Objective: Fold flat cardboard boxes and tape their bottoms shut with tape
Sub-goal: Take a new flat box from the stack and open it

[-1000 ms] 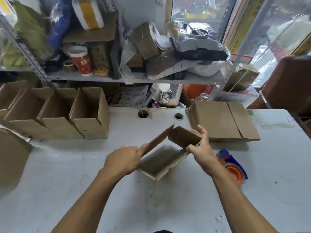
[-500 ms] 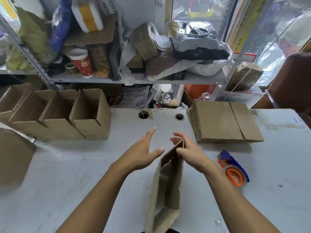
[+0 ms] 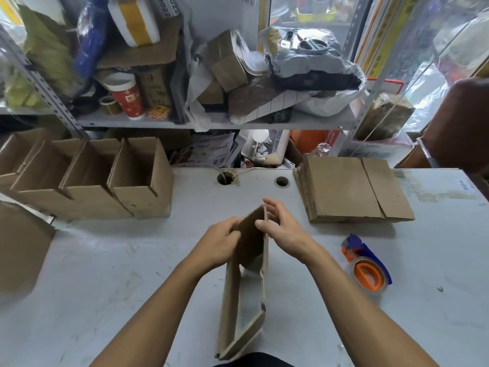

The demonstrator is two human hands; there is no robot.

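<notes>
Box (image 3: 247, 282), a partly opened cardboard sleeve, stood on end at the middle of the table (image 3: 105, 274), its length running from the person's body out toward the hands, its near end open and skewed into a narrow parallelogram. Both hands met at its far end. The left hand (image 3: 221, 241) had its fingers curled round a flap on the left side, its grip closed on the cardboard. The right hand (image 3: 280, 229) pinched the far upright edge between thumb and forefinger, the other fingers spread loosely above; its grip too was closed on the box. To the right, near the right forearm, a tape dispenser (image 3: 366, 268) with an orange core and blue frame lay on the table, apart from the box. Beyond it, at the far right of the table, sat a stack of flat boxes (image 3: 352, 192). At the far left a row of folded boxes (image 3: 105, 181) stood open-topped side by side, touching one another. Another cardboard piece (image 3: 21, 247) showed at the left edge. Behind the table a cluttered shelf (image 3: 211, 123) carried a red cup (image 3: 125, 98) and various packages.
</notes>
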